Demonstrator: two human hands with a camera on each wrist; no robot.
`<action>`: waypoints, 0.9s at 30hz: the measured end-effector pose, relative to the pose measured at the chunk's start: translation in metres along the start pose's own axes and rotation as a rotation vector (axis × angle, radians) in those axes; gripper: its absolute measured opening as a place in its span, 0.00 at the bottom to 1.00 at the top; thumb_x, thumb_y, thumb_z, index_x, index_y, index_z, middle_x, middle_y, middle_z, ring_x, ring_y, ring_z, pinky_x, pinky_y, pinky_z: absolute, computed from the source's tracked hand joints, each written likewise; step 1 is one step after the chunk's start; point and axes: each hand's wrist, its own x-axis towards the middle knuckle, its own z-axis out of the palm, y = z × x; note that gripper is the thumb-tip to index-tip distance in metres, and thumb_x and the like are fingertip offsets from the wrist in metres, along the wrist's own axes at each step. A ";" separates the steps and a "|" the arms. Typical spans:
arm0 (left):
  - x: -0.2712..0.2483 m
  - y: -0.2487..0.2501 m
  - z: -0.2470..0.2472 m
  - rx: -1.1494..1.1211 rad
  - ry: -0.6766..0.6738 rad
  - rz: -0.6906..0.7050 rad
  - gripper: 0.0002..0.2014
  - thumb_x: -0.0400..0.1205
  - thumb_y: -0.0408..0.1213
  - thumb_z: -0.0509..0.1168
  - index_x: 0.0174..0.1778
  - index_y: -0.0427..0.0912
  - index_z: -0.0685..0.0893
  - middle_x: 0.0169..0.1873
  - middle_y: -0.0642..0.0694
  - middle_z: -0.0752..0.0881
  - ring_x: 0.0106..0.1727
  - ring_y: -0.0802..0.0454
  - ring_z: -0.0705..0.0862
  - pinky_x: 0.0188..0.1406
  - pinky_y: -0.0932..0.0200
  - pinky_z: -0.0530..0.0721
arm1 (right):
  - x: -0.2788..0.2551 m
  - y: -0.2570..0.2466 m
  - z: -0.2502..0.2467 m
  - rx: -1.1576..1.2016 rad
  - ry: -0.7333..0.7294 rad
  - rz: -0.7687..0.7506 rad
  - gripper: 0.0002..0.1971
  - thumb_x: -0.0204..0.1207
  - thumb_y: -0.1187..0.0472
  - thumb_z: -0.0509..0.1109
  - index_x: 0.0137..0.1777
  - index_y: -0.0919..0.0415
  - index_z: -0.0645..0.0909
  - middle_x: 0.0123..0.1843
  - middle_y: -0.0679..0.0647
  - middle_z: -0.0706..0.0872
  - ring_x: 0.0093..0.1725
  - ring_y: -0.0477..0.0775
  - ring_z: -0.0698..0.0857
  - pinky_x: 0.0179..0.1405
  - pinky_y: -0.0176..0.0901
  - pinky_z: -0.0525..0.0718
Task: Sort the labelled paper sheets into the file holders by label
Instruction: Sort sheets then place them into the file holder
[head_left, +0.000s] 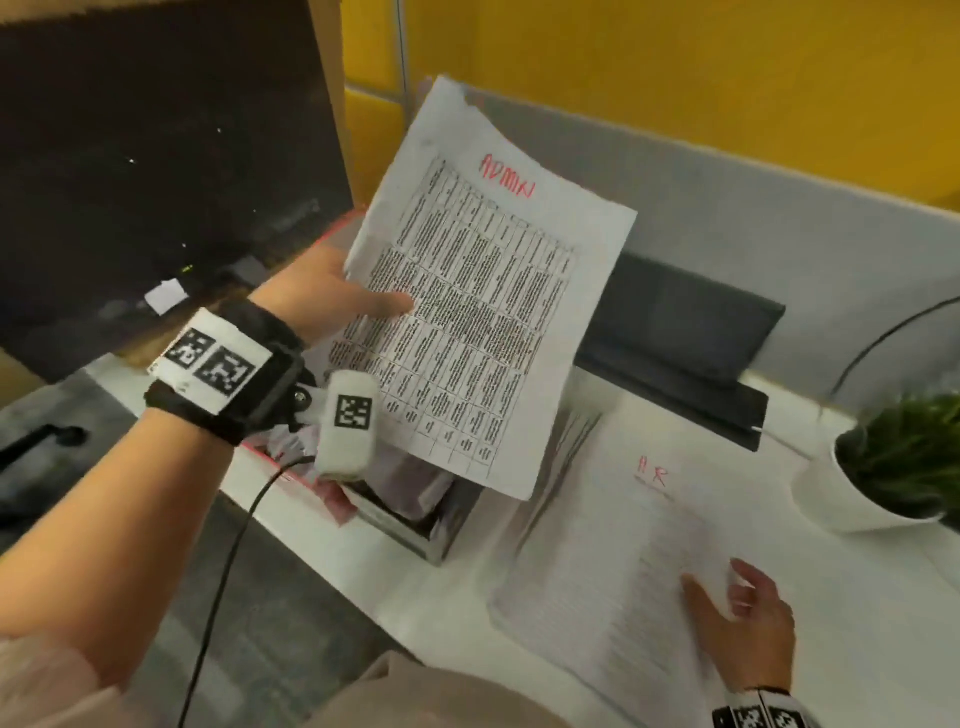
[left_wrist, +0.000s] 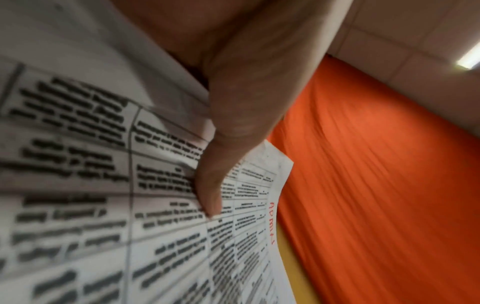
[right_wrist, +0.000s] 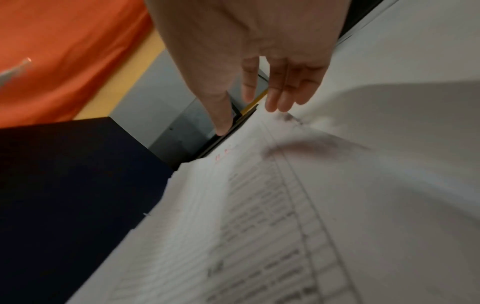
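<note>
My left hand holds up a printed table sheet marked "ADMIN" in red, thumb on the front and the other fingers hidden behind it. The left wrist view shows the thumb pressing that ADMIN sheet. A stack of sheets lies on the white desk, its top sheet marked "HR" in red. My right hand sits at the stack's near right corner, fingers straight and relaxed above the stack of sheets. Below the ADMIN sheet stand a grey file holder and a red-edged one, both holding papers.
A dark grey holder leans against the grey partition behind the stack. A potted plant in a white pot stands at the right edge. A dark monitor fills the upper left. A black cable hangs from my left wrist.
</note>
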 end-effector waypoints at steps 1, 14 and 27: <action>0.001 -0.002 0.001 0.041 0.007 -0.031 0.28 0.66 0.53 0.76 0.60 0.46 0.82 0.50 0.48 0.87 0.52 0.48 0.85 0.59 0.47 0.80 | 0.000 0.003 0.000 -0.057 -0.002 0.016 0.30 0.62 0.58 0.82 0.63 0.67 0.79 0.59 0.69 0.84 0.58 0.67 0.82 0.64 0.57 0.76; 0.016 -0.013 0.081 0.455 0.007 0.095 0.20 0.72 0.33 0.76 0.57 0.33 0.81 0.51 0.36 0.85 0.49 0.41 0.83 0.43 0.55 0.77 | 0.002 0.018 0.015 -0.275 -0.086 0.093 0.49 0.52 0.55 0.87 0.73 0.71 0.69 0.61 0.72 0.82 0.66 0.72 0.75 0.69 0.64 0.72; 0.028 -0.006 0.109 0.730 -0.138 0.055 0.16 0.82 0.37 0.64 0.64 0.36 0.78 0.58 0.38 0.84 0.57 0.39 0.83 0.55 0.50 0.82 | -0.003 0.015 0.013 -0.299 -0.110 0.111 0.44 0.62 0.58 0.83 0.76 0.67 0.66 0.64 0.74 0.74 0.68 0.70 0.71 0.72 0.62 0.68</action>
